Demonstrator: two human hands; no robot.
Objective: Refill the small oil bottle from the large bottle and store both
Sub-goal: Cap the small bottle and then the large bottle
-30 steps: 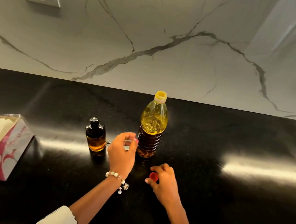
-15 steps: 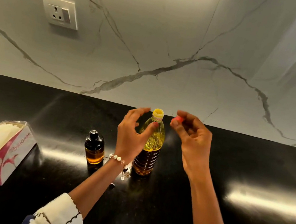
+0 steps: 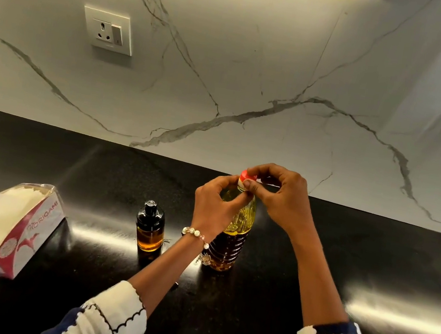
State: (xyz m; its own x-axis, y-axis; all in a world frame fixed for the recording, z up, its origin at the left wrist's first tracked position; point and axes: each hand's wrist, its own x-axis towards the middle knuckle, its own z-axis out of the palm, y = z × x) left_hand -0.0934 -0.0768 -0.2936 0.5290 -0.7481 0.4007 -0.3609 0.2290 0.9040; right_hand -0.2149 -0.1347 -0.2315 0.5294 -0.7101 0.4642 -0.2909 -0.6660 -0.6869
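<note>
The right hand [image 3: 281, 196] pinches the small red plastic screw cap [image 3: 247, 175] on the yellow neck of the tall ribbed clear plastic bottle of yellow oil [image 3: 234, 226], fingertips and thumb curled round the cap's rim. Just under that pinch, the left hand [image 3: 214, 206] wraps the bottle's shoulder, steadying it upright on the glossy black stone counter [image 3: 371, 263].

If the cap goes on crooked, I reckon the thread could cross and it would only seem closed, then leak once the bottle is carried off to storage. Oily fingers could also slip on the rim. With both hands up near the top and the base merely standing, a hard twist might tip or skid it.

Beside the left wrist, a little apart, stands the small amber glass bottle with a black pump top [image 3: 149, 227]; an elbow swing could knock it.
</note>
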